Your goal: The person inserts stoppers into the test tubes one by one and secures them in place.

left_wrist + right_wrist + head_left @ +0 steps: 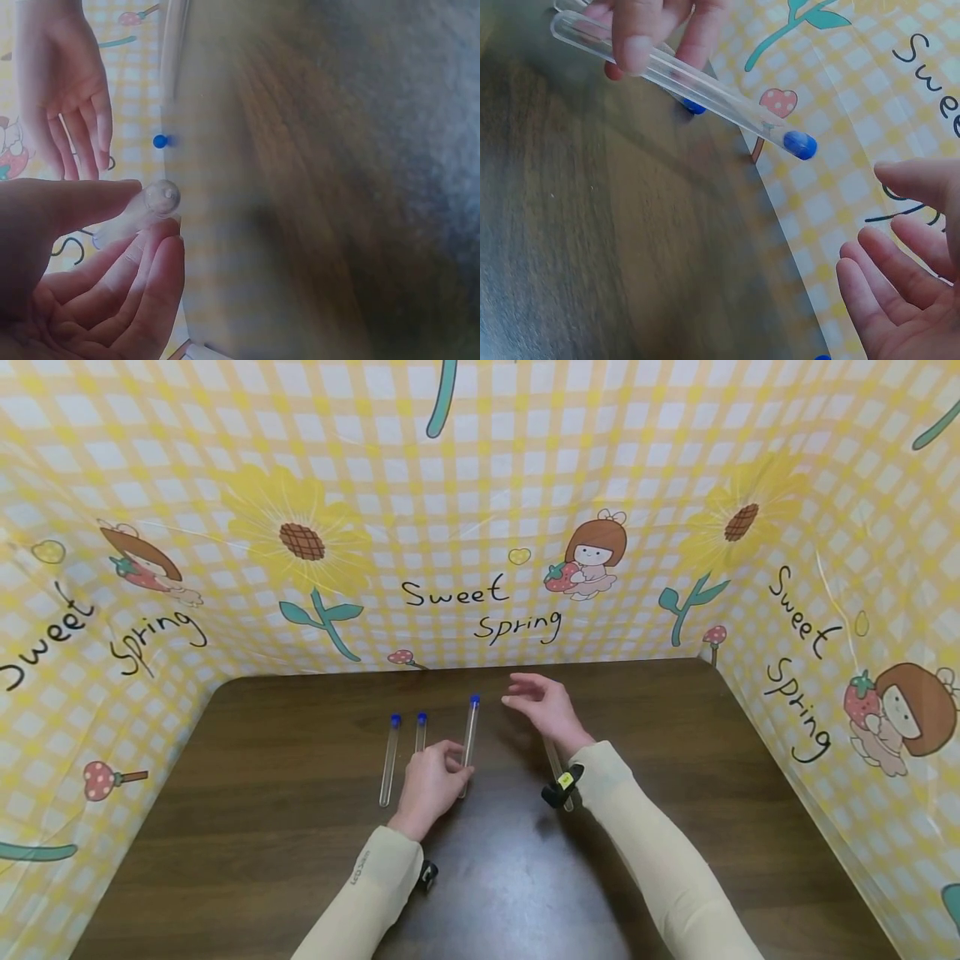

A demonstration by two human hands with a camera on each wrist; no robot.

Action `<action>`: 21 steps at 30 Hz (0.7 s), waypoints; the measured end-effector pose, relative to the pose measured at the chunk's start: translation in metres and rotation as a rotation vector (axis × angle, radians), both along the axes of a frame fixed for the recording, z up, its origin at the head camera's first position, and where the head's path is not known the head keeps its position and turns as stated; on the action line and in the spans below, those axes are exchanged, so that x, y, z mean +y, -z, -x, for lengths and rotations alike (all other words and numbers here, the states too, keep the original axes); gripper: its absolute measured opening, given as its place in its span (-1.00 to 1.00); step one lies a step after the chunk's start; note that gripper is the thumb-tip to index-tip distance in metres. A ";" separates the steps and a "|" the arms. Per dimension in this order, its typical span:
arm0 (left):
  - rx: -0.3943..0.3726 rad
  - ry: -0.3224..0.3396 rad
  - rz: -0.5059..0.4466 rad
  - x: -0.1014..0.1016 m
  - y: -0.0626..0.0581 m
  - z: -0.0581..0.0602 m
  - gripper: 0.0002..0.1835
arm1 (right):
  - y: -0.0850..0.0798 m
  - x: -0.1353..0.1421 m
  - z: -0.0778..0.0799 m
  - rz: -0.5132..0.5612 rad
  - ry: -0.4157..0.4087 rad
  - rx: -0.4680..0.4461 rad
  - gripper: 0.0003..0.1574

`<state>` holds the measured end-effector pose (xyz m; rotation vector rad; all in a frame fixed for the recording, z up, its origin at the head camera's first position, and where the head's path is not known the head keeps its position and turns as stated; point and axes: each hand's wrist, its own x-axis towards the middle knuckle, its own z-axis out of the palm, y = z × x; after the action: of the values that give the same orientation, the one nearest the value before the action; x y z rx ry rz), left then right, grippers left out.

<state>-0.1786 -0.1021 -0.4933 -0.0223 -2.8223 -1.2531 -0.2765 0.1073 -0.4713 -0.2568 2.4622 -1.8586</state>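
My left hand (429,787) pinches a clear test tube (472,727) with a blue cap between thumb and fingers, near its rounded lower end. In the right wrist view that tube (712,101) slants, its blue cap (800,145) pointing away from the left hand. The left wrist view looks onto its rounded end (163,198). To the right of the cap, my right hand (551,710) hovers with fingers loosely bent and nothing between them. Under the right wrist lies another test tube (555,760), partly hidden by the arm.
Two more blue-capped test tubes lie left of the held one: one on the outer left (389,768), another (422,732) partly covered by the left hand. They rest on a dark wooden table (262,827), bordered by yellow checked cloth (420,510) at the back and sides.
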 end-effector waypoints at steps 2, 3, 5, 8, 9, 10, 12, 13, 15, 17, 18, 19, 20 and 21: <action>0.000 -0.007 0.011 0.000 0.001 0.000 -0.69 | 0.000 0.002 0.002 0.000 0.010 -0.004 -0.46; 0.002 -0.010 0.018 -0.001 0.001 0.000 -0.69 | 0.001 0.003 0.003 -0.001 0.014 -0.007 -0.47; 0.002 -0.015 0.035 -0.002 0.003 0.000 -0.69 | 0.001 0.006 0.005 -0.009 0.026 -0.011 -0.46; -0.004 -0.020 0.056 -0.003 0.004 -0.001 -0.69 | 0.001 0.009 0.008 -0.027 0.041 -0.015 -0.47; -0.009 -0.022 0.060 -0.004 0.004 0.000 -0.68 | 0.001 0.010 0.009 -0.031 0.047 -0.016 -0.47; -0.015 -0.023 0.063 -0.004 0.004 0.000 -0.68 | 0.002 0.012 0.011 -0.038 0.053 -0.014 -0.48; -0.019 -0.022 0.071 -0.004 0.004 0.000 -0.66 | 0.002 0.014 0.014 -0.045 0.061 -0.009 -0.49; -0.025 -0.022 0.074 -0.005 0.004 0.000 -0.64 | 0.002 0.015 0.015 -0.049 0.065 -0.006 -0.50; -0.036 -0.021 0.083 -0.005 0.004 0.000 -0.60 | 0.002 0.018 0.018 -0.052 0.074 -0.005 -0.50; -0.043 -0.020 0.091 -0.005 0.004 0.000 -0.57 | 0.002 0.020 0.022 -0.057 0.080 -0.003 -0.50; -0.049 -0.021 0.094 -0.005 0.005 0.000 -0.55 | 0.002 0.021 0.023 -0.062 0.083 -0.001 -0.50; -0.054 -0.021 0.096 -0.005 0.005 0.000 -0.55 | 0.002 0.022 0.025 -0.069 0.088 0.000 -0.50; -0.058 -0.022 0.097 -0.006 0.006 0.000 -0.54 | 0.002 0.023 0.027 -0.072 0.092 0.001 -0.50; -0.057 -0.021 0.100 -0.006 0.006 0.000 -0.54 | 0.001 0.025 0.028 -0.082 0.099 0.004 -0.50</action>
<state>-0.1782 -0.1077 -0.4992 0.0401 -2.9229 -1.1257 -0.3044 0.1321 -0.4728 -0.1376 2.5912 -1.7874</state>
